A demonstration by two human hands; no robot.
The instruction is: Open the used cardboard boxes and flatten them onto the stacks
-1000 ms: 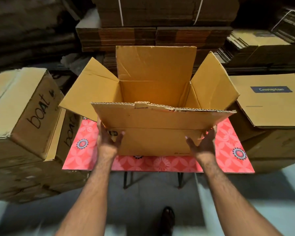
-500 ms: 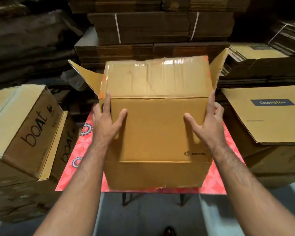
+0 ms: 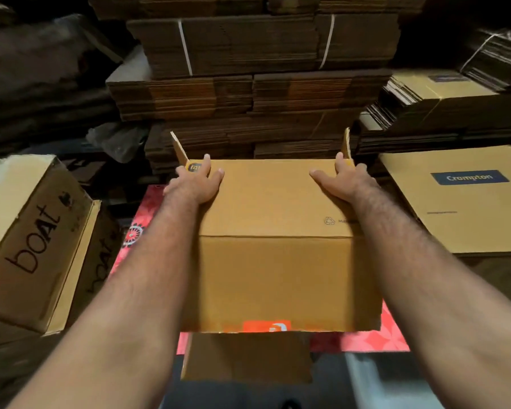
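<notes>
1. The cardboard box (image 3: 275,246) lies on the red patterned surface (image 3: 393,338), its long axis running left to right; two side flaps stick up at its far corners and one flap hangs over the near edge.
2. The left hand (image 3: 196,183) lies flat on the top far-left corner, fingers spread, grip released.
3. The right hand (image 3: 341,180) presses the far-right corner likewise, grasping nothing.
4. Bundled flat stacks (image 3: 257,69) rise behind; "boat" boxes (image 3: 33,237) sit left, a "Crompton" carton (image 3: 466,199) right.
</notes>
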